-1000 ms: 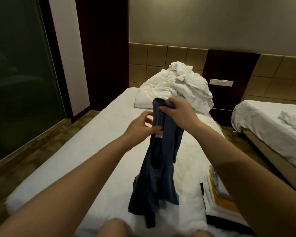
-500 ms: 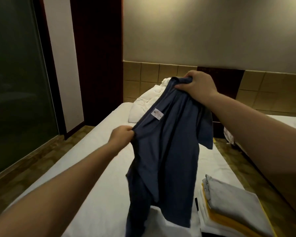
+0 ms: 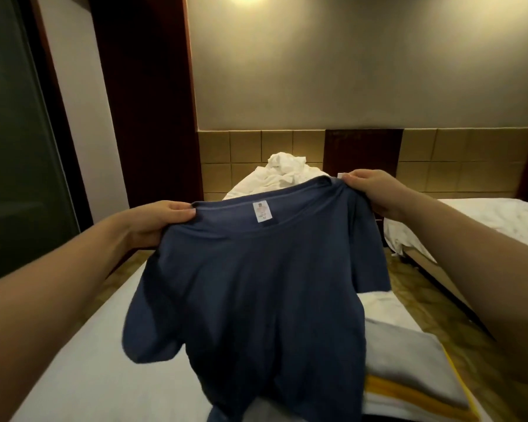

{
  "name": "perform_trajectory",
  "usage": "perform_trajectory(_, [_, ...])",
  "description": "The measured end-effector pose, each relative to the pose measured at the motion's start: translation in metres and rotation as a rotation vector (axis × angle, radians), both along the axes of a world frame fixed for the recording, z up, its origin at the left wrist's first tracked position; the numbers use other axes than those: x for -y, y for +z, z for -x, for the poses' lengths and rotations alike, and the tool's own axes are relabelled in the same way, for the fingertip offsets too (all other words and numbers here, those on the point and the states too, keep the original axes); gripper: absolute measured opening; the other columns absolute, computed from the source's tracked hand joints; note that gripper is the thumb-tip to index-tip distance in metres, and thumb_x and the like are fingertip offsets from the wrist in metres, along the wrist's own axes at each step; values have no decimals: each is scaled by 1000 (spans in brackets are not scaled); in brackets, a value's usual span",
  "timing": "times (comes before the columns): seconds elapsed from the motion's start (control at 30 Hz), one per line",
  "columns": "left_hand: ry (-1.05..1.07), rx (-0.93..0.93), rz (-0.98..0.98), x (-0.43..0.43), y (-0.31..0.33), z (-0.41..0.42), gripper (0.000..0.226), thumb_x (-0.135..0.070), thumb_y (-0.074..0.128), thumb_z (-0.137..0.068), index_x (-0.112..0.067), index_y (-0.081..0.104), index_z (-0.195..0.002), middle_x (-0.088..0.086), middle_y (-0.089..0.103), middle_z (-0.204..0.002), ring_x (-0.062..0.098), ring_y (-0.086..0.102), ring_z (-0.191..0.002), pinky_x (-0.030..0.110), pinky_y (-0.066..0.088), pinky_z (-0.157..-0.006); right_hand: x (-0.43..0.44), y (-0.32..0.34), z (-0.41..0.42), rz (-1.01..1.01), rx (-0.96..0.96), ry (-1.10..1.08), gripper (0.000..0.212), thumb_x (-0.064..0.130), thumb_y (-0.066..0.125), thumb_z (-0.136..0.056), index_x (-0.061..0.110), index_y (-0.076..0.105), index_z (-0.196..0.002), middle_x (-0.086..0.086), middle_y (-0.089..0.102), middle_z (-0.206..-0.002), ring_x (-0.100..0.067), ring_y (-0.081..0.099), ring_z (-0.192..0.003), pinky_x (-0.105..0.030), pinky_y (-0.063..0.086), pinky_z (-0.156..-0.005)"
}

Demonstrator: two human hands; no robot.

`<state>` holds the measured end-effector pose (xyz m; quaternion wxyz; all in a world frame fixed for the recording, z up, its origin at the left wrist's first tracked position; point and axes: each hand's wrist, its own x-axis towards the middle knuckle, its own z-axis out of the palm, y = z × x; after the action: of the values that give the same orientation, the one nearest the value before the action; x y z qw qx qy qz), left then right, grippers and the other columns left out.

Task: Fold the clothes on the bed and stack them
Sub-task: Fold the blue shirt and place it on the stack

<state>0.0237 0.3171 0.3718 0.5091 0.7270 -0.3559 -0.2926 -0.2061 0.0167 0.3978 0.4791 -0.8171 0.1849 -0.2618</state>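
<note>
You are holding the navy T-shirt (image 3: 250, 287) spread above the bed (image 3: 104, 376), your left hand (image 3: 153, 222) and right hand (image 3: 375, 190) each pinching 1 shoulder, beside the folded stack (image 3: 409, 367).

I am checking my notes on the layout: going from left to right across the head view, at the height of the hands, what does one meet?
dark glass panel → left hand → navy T-shirt → right hand → second bed

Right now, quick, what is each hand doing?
Left hand: closed, gripping the left shoulder of the blue T-shirt.
Right hand: closed, gripping the shirt's right shoulder, holding it up.
</note>
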Motion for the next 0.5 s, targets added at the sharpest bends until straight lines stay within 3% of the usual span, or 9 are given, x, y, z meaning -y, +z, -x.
perform_trajectory(0.17, [11, 2, 78, 1, -2, 5, 23, -20, 52, -89, -8, 60, -107, 11, 62, -101, 21, 62, -87, 26, 58, -68, 1, 5, 10, -98, -32, 28, 21, 27, 46, -98, 13, 62, -99, -5, 61, -96, -15, 57, -83, -24, 46, -68])
perform_trajectory(0.23, [-10, 24, 129, 0, 0, 7, 40, -38, 71, -74, -12, 62, -104, 8, 64, -97, 20, 63, -83, 27, 57, -66, 4, 9, 15, -62, -123, 50, 22, 27, 51, -96, 12, 63, -106, -6, 62, -101, -17, 59, -89, -25, 48, -69])
perform_trajectory(0.3, [-13, 108, 118, 0, 5, 8, 72, -56, 85, -42, -15, 64, -97, 1, 69, -86, 15, 65, -74, 28, 53, -65, 6, 11, 21, -10, -297, 92, 25, 28, 54, -94, 12, 63, -112, -6, 64, -106, -19, 60, -96, -26, 50, -72])
perform_trajectory(0.4, [-34, 212, 46, 1, 11, 16, 74, -62, 83, -29, -17, 64, -85, -4, 68, -74, 11, 64, -67, 25, 49, -62, 4, 11, 23, 232, -523, 82, 24, 30, 55, -93, 14, 66, -108, -4, 65, -105, -18, 61, -98, -27, 49, -75])
perform_trajectory(0.43, [-39, 235, 33, -1, 16, 17, 73, -64, 82, -29, -18, 64, -82, -5, 68, -73, 10, 64, -66, 24, 50, -60, 2, 13, 23, 307, -485, 35, 22, 31, 55, -93, 16, 67, -102, -3, 65, -101, -18, 60, -96, -26, 48, -75])
perform_trajectory(0.5, [-50, 236, 108, -3, 32, 15, 57, -59, 82, -40, -19, 67, -78, -3, 67, -72, 13, 63, -67, 24, 52, -59, 0, 21, 21, 320, -181, -68, 17, 31, 56, -92, 19, 67, -89, -1, 64, -91, -17, 59, -90, -27, 46, -74])
